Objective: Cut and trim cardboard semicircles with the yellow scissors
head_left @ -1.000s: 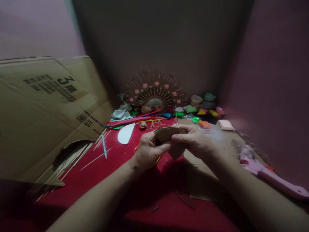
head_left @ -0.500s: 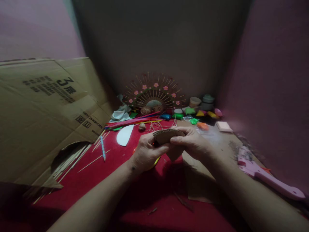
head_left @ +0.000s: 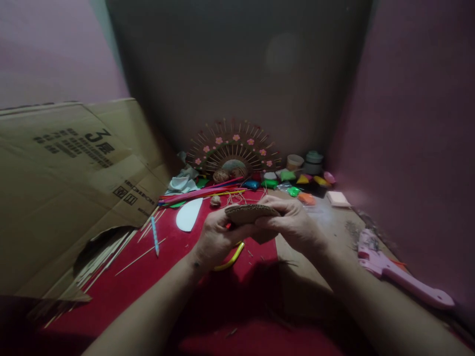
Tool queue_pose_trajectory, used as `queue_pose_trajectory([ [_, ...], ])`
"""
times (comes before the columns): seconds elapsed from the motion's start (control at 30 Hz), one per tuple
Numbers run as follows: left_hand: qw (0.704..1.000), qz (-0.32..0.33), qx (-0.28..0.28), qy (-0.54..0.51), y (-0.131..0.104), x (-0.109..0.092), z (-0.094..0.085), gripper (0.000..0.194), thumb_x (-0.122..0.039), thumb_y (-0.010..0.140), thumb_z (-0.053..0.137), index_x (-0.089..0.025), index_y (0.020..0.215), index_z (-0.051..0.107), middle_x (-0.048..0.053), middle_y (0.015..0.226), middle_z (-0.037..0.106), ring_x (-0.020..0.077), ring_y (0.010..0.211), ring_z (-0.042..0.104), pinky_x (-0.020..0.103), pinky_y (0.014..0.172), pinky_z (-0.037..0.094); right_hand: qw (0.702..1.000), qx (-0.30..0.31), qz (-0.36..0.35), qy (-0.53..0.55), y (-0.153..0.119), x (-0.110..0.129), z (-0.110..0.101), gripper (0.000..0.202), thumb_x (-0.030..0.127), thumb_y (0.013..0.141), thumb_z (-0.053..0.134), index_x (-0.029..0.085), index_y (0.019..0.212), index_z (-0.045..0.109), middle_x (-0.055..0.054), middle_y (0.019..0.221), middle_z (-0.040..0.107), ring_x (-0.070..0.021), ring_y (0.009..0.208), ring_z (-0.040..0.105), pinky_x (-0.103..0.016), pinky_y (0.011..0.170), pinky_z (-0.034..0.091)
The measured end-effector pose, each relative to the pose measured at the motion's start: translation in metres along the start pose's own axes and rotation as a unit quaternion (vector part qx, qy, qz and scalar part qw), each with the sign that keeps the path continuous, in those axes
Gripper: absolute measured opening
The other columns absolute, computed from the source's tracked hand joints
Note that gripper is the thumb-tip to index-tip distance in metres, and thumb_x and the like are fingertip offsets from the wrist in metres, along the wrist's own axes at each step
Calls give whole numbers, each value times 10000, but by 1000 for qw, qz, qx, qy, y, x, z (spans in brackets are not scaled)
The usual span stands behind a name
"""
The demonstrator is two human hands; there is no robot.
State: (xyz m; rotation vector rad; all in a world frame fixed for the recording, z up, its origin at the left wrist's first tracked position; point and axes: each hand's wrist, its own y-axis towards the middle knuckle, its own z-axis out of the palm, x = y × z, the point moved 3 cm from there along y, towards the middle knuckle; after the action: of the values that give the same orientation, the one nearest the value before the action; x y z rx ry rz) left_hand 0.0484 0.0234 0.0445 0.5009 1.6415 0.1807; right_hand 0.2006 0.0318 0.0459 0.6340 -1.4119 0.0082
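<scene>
Curved cardboard [head_left: 247,214], between left hand [head_left: 217,236] and right hand [head_left: 295,222]

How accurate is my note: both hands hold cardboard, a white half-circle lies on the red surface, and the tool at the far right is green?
Only the colour is wrong: the tool at the far right is pink, as the head view shows. The left hand and right hand do hold cardboard, and the white half-circle lies on the red surface.
</scene>
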Motion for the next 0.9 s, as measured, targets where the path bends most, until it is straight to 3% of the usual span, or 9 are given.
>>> queue_pose_trajectory([
  [0.07,998,-37,-24,-36,4,1,-1,191,-214,607,770,-192,778,688,-15,689,655,119,619,576,215,573,482,992,-32,-81,-90,-1,9,2,93,263,736,679,220,811,715,-14,782,564,-138,677,564,-270,555,489],
  [0.13,994,-96,-11,-60,6,4,-1,194,-209,579,784,-176,700,636,-52,550,551,70,471,472,177,432,395,952,-68,-184,-235,-4,16,3,162,242,776,641,243,926,703,-29,817,602,-153,746,577,-294,637,501],
  [0.2,981,-160,56,-96,6,9,1,205,-252,600,771,-159,656,598,-62,489,483,52,397,407,169,359,313,878,-99,-266,-386,-7,20,5,225,198,802,602,240,1011,674,-50,857,632,-170,804,583,-314,695,497],
  [0.3,949,-203,133,-199,3,12,4,343,-448,629,729,-136,695,602,-4,579,556,85,446,500,179,354,342,759,-122,-323,-552,-12,16,6,246,147,831,536,205,1043,647,-83,882,659,-193,827,585,-329,699,487],
  [0.37,938,-211,105,-254,3,15,3,431,-542,628,697,-132,721,602,18,620,579,100,474,530,188,358,369,698,-117,-336,-621,-13,11,8,253,129,845,505,187,1058,629,-93,890,670,-203,834,583,-337,706,479],
  [0.47,925,-253,15,-283,3,21,4,359,-475,653,710,-145,675,570,-22,541,527,61,410,459,164,345,323,643,-96,-346,-677,-15,3,14,258,116,860,483,163,1085,602,-95,892,675,-212,839,577,-351,729,470],
  [0.7,921,-247,-88,-288,4,26,12,230,-221,593,722,-150,544,509,-81,410,398,21,343,305,171,352,227,613,-69,-342,-709,-16,-19,23,261,117,867,474,133,1101,588,-113,912,664,-240,897,562,-375,784,459],
  [0.8,924,-230,-108,-286,6,30,9,209,-187,578,681,-166,529,479,-77,416,420,34,357,336,184,372,257,629,-51,-318,-708,-13,-19,28,252,136,868,472,118,1085,598,-130,896,651,-244,876,562,-382,767,456],
  [0.9,935,-206,-108,-266,11,31,0,193,-175,583,654,-171,517,473,-69,430,447,46,373,366,192,391,279,678,10,-247,-692,-8,-4,33,293,245,844,533,99,1089,600,-150,936,625,-259,879,557,-403,764,466],
])
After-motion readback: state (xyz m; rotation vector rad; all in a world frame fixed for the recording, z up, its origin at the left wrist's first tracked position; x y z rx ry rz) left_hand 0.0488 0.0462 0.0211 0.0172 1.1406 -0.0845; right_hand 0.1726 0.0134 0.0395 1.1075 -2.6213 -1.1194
